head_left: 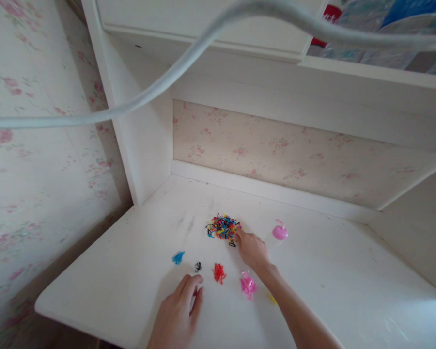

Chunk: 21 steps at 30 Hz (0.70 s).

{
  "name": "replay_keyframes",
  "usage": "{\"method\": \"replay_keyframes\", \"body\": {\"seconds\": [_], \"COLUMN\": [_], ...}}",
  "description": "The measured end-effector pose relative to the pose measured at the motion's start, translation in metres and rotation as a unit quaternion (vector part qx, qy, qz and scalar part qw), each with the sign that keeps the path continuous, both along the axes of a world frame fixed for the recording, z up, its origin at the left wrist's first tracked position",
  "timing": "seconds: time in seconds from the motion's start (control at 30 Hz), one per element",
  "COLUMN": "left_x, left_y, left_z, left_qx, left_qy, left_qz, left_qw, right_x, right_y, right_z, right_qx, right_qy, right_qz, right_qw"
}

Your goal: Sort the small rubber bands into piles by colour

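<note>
A mixed heap of small coloured rubber bands (222, 227) lies on the white desk. At its right edge my right hand (251, 248) has its fingertips pinched together on a band, whose colour I cannot make out. Nearer me is a row of small one-colour groups: blue bands (178, 257), black bands (198, 266), red bands (219, 273), pink bands (248, 286) and yellow bands (272, 298), the last partly hidden by my right forearm. My left hand (179, 308) rests just below the black group, fingers loosely bent, thumb apart, holding nothing.
A pink round-bodied container (280, 232) stands right of the heap. The desk (131, 276) has a rounded front left corner and white panels (145, 131) at its sides. A pale cable (189, 58) crosses high in front. Plastic packages (378, 34) fill the upper right shelf.
</note>
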<state>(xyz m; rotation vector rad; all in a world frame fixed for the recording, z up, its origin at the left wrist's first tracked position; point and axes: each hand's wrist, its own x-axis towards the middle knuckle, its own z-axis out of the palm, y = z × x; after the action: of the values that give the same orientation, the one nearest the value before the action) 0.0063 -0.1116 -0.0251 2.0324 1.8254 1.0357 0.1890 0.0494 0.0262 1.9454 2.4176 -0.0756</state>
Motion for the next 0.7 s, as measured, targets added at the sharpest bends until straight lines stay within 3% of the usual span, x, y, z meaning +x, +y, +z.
{"method": "replay_keyframes", "body": {"seconds": [0.27,0.5,0.7], "left_x": [0.000,0.001,0.000], "left_y": [0.001,-0.001,-0.001], "left_z": [-0.001,-0.001,0.002], "left_qx": [-0.004,-0.005,-0.006], "left_qy": [0.000,0.011,0.021], "left_qz": [-0.004,-0.002,0.000], "left_qw": [1.000,1.000,1.000], "right_x": [0.011,0.015,0.017], "right_y": [-0.010,-0.014,-0.016], "right_z": [0.002,0.002,0.006], "right_qx": [0.024,0.029,0.030], "right_qy": [0.082,0.024,0.043], "right_qz": [-0.007,-0.016,-0.045], "right_qw": [0.996,0.999,0.998]}}
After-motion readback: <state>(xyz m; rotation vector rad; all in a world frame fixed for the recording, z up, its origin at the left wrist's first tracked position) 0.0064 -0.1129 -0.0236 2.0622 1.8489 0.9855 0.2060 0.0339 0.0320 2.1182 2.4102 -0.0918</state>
